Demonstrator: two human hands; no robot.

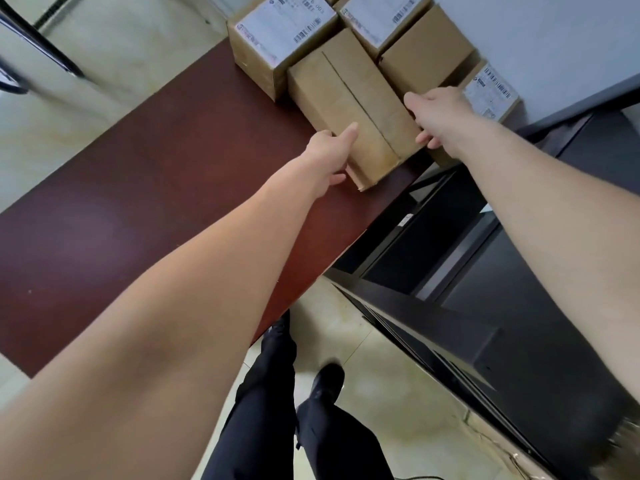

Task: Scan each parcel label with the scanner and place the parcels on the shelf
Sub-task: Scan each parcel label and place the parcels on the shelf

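Now picking up: my left hand [329, 152] and right hand [437, 116] clasp the plain parcel [356, 112] by its sides; label unseen, so turn it, then scan

Reddish-brown table [138, 209]; tiled floor [381, 393]; black shoe [327, 379].

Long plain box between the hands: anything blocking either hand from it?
No. The left hand and right hand already touch opposite sides of the long cardboard box on the red-brown table. Labelled parcels press against its far end only.
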